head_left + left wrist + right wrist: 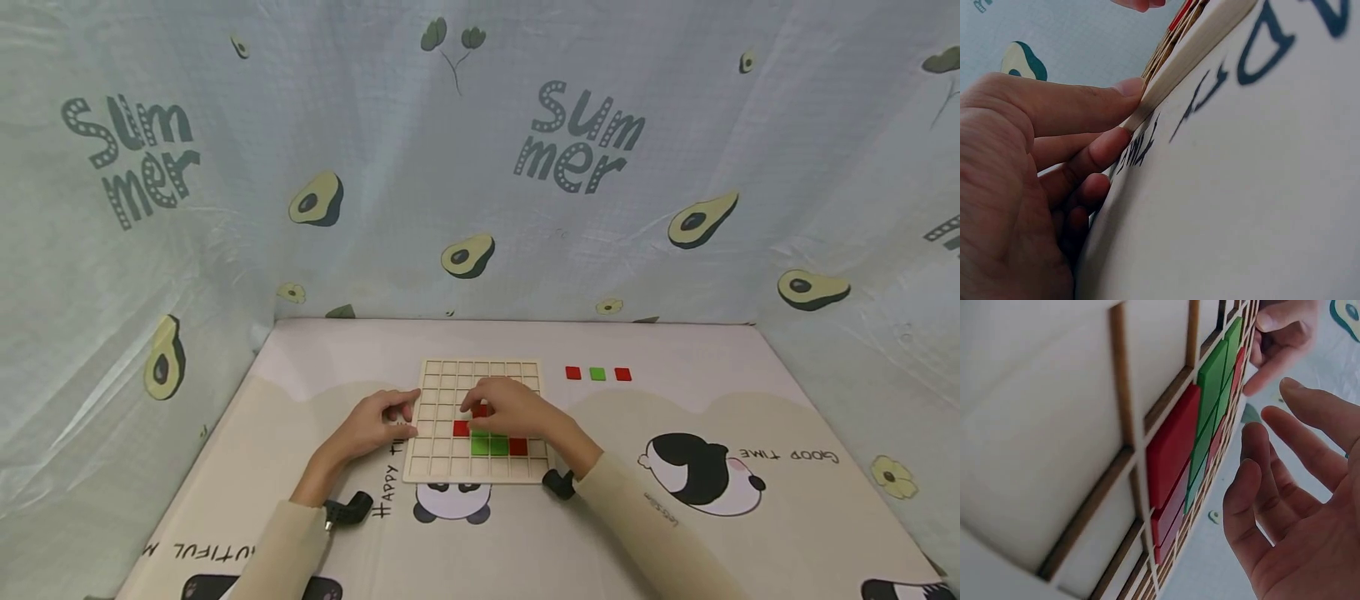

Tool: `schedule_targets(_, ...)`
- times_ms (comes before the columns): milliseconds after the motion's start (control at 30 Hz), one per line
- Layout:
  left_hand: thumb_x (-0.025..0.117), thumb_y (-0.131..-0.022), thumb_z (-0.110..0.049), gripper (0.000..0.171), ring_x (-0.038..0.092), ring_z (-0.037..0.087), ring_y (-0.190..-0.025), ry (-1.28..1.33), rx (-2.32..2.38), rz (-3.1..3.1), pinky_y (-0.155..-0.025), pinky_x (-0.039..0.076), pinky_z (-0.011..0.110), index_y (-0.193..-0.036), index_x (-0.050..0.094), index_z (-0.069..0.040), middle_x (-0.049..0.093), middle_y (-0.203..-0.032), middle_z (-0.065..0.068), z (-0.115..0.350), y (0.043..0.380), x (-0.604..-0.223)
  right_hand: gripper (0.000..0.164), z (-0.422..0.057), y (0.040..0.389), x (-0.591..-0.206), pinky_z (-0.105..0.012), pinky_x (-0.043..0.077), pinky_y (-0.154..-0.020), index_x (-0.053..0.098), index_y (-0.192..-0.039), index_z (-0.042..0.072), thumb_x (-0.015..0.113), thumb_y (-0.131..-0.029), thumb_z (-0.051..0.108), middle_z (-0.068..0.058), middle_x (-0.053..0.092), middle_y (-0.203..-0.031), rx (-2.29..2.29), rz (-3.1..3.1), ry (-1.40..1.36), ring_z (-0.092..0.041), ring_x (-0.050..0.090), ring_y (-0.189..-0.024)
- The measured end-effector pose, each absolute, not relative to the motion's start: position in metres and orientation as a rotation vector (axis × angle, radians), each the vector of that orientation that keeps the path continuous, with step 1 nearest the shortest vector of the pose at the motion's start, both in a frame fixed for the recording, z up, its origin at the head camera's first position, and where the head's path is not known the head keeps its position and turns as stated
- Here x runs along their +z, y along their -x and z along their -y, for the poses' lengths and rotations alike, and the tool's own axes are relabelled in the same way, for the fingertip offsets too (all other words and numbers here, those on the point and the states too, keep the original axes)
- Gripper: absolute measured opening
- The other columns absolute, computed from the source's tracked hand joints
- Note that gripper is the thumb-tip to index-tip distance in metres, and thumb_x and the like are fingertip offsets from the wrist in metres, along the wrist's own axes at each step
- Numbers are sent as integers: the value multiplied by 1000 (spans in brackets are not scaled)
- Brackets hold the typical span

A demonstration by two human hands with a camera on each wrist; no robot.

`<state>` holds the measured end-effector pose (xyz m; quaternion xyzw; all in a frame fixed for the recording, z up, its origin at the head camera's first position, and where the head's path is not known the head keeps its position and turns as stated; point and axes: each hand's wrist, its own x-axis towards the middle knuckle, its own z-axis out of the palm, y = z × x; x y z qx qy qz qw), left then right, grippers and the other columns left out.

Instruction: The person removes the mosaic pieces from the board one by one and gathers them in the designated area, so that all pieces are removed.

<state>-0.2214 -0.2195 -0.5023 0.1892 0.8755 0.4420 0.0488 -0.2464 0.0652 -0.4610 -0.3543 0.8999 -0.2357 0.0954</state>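
A pale wooden grid board [435,471] lies flat on the table, with several red and green square tiles set in its cells. My left hand [372,427] is at the board's left side, thumb and a fingertip touching its edge in the left wrist view. Over the middle of the board hovers my right hand [513,408], its fingers loosely bent and holding nothing visible. Below it are a green tile [498,447] and a red tile [518,447]; another red tile [461,428] sits to their left. The right hand partly covers other tiles.
Beyond the board's right side, a red tile [573,372], a green tile [597,374] and a second red tile [623,374] lie in a row on the printed tablecloth [750,400]. A printed curtain [390,125] hangs behind and at both sides.
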Motion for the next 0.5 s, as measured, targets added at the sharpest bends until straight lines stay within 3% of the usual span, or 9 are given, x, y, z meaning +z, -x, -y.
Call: schedule_targets(500,83,-83,-15,65,49,15,-85,-588,1359,-2663,-77,38,25,-142,60,2,63,-94,2,221,222,-502,18,-50,250,-458,-24,51,-82,79,-111,21,73,-95,25,8,70,-102,-612,-2640,1083,-7,60,-89)
